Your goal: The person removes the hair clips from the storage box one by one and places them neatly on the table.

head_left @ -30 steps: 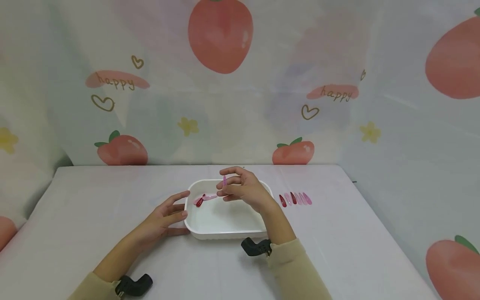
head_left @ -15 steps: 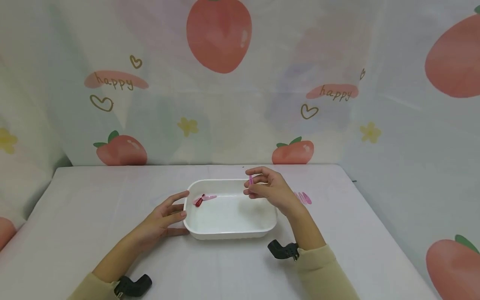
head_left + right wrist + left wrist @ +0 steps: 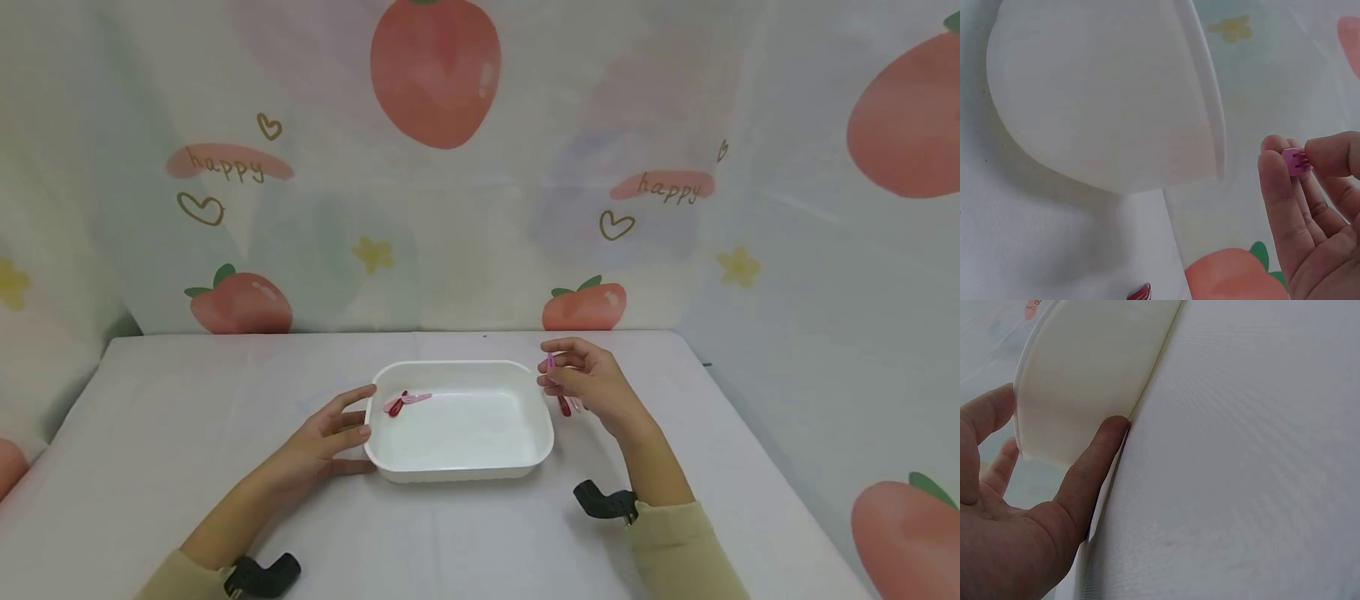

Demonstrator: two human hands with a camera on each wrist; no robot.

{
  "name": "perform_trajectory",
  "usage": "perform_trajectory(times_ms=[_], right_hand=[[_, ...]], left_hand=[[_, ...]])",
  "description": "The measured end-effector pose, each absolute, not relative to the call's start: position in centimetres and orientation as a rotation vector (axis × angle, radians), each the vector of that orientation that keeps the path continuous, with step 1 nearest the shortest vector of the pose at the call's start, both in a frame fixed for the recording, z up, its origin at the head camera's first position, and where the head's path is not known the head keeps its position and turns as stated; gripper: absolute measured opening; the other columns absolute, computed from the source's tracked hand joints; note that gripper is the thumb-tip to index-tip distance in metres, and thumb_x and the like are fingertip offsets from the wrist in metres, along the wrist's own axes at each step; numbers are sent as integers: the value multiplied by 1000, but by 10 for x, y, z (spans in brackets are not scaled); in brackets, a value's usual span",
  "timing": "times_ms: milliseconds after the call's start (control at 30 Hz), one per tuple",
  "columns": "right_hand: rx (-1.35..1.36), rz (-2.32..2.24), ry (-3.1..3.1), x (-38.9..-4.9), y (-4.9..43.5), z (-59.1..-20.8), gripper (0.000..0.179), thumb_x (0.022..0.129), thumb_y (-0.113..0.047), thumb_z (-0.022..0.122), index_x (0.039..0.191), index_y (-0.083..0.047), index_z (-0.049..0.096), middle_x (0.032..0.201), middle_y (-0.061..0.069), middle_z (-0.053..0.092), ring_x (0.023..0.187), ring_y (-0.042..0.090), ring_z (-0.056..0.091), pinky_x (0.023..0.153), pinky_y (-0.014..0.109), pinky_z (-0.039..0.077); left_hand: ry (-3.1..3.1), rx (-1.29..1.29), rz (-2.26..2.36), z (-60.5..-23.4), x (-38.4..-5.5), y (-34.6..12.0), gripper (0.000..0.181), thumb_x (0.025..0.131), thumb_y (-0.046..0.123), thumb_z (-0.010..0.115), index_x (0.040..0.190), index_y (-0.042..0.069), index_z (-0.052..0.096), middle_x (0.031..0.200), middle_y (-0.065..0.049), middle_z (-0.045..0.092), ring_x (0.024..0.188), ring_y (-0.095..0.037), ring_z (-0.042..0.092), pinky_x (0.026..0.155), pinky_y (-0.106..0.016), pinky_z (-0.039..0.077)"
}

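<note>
My right hand point(image 3: 596, 383) hovers just past the right rim of a white tray point(image 3: 465, 437), pinching a pink snap hair clip point(image 3: 1291, 162) between thumb and fingertips. With its fingers fairly straight, my left hand point(image 3: 330, 437) touches the tray's left end. Inside the tray, near the left, a red hair clip point(image 3: 396, 408) lies against a pink hair clip point(image 3: 417, 398). On the table right of the tray is a row of clips, mostly hidden by the right hand; a red one point(image 3: 564, 407) shows below it. The right wrist view catches a red clip's tip point(image 3: 1140, 292).
A white cloth covers the table point(image 3: 465, 533). Behind it hangs a fabric backdrop point(image 3: 465, 217) printed with fruit, hearts and flowers. Each wrist carries a black camera mount, such as the right one point(image 3: 603, 502).
My right hand has moved right with the pink hair clip, from above the tray to over the row of clips. My left hand has stayed at the tray's left end.
</note>
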State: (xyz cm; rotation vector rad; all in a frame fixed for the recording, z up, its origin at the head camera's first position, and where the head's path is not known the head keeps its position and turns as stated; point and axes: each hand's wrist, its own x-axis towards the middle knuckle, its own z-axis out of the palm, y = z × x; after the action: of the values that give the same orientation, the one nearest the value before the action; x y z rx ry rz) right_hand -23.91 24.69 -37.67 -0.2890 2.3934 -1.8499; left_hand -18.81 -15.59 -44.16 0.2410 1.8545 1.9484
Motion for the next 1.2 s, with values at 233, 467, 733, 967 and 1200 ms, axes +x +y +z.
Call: perform_trajectory(times_ms=[233,467,733,967,1200], right_hand=[[-269,-1826,2447,-243,258,-377,33,97,-7,61,130,-1,57,111,27,61,89,20,71,83,33,61],[-212,-1845,2462,-246,269,-380,33,97,-8,62,129,-1,57,110,22,62,92,22,71,81,33,61],[-126,-1799,2542,-247,281,-384,34,99,-15,60,132,-4,57,117,27,62,101,34,69,81,32,61],[-73,-1772,2590,-249,291,-384,36,99,-15,60,134,-5,56,117,24,62,97,24,71,81,31,61],[-56,-1796,2590,-247,298,-385,37,99,-9,57,135,-1,53,118,25,61,93,15,70,82,29,60]], left_hand=[[1843,248,1952,-441,-186,-156,64,102,13,56,158,20,24,156,-26,25,131,-39,49,95,-52,55],[1844,219,1959,-441,-187,-155,64,102,13,57,157,21,26,156,-25,27,130,-38,50,94,-52,55],[1845,217,1954,-443,-188,-155,64,102,14,57,157,21,26,156,-25,27,131,-38,50,94,-52,55],[1852,218,1954,-443,-188,-155,64,102,13,57,157,21,26,155,-25,28,130,-38,50,94,-52,55],[1857,224,1950,-444,-188,-156,63,102,14,58,156,23,28,154,-25,29,129,-37,51,94,-52,55]])
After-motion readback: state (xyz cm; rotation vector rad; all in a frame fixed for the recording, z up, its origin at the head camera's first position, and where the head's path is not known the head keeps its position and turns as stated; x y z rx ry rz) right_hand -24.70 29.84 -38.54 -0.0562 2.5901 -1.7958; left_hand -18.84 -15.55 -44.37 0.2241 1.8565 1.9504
